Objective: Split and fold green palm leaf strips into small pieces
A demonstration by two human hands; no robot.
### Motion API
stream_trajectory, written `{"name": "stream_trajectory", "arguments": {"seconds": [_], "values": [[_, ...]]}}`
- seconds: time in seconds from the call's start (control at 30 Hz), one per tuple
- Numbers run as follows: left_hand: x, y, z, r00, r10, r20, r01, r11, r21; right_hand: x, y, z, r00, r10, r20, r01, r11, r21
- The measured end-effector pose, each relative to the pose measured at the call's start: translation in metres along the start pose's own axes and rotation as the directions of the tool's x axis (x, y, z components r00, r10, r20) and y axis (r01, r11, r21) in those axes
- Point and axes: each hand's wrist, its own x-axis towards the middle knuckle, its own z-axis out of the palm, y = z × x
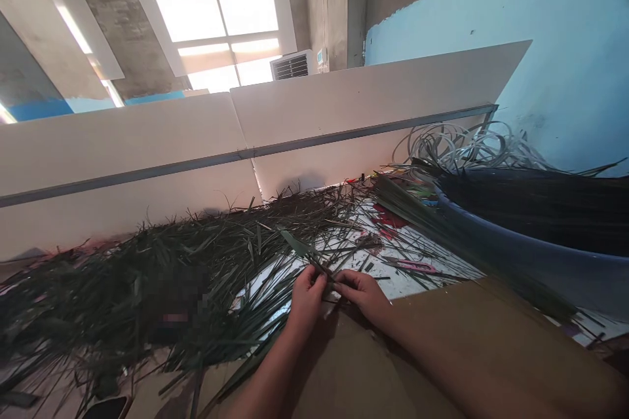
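My left hand (305, 298) and my right hand (364, 296) are close together in the middle of the view. Both are closed, thumb against fingers, around the narrow green leaf strips (322, 267) between them. One wider leaf blade (293, 242) points up and left from the left hand. The fingertips cover the spot where the strips meet, so how they are joined cannot be seen. Just beyond the hands lie loose cut leaf pieces on a white surface (363, 213). A pink-handled cutter (413, 266) rests to the right of my right hand.
A large heap of green leaves (196, 255) spreads to the left. At right stands a big blue basin (521, 236), with a bundle of long leaves (432, 222) against it. Pale coiled strips (452, 144) sit behind. Brown cardboard (457, 327) lies below my forearms; a white partition (314, 114) closes the back.
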Motion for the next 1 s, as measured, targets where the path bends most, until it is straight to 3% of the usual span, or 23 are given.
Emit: {"name": "stream_trajectory", "arguments": {"seconds": [0.2,0.3,0.5,0.67,0.8,1.0], "values": [[-0.001,0.005,-0.002,0.998,0.065,-0.017,-0.061,0.976,0.208,-0.002,0.002,-0.001,1.000,-0.005,0.014,0.006,0.999,-0.044],[-0.002,0.005,-0.002,0.998,0.063,-0.021,-0.056,0.971,0.232,-0.003,0.001,-0.002,1.000,0.001,0.028,0.000,0.999,-0.042],[-0.001,0.008,-0.002,1.000,-0.010,0.027,0.009,0.999,0.042,-0.002,0.002,-0.004,0.999,0.001,0.037,0.000,1.000,-0.013],[0.000,0.017,-0.004,0.993,-0.071,0.098,0.089,0.978,-0.188,-0.003,0.004,-0.004,0.992,0.104,0.078,-0.116,0.976,0.184],[0.001,0.017,-0.007,0.992,-0.084,0.099,0.106,0.964,-0.245,-0.006,-0.002,-0.002,0.975,0.195,0.111,-0.220,0.928,0.300],[0.001,0.016,-0.006,0.993,-0.078,0.086,0.098,0.961,-0.257,-0.005,-0.005,-0.002,0.985,0.144,0.094,-0.165,0.944,0.287]]}}
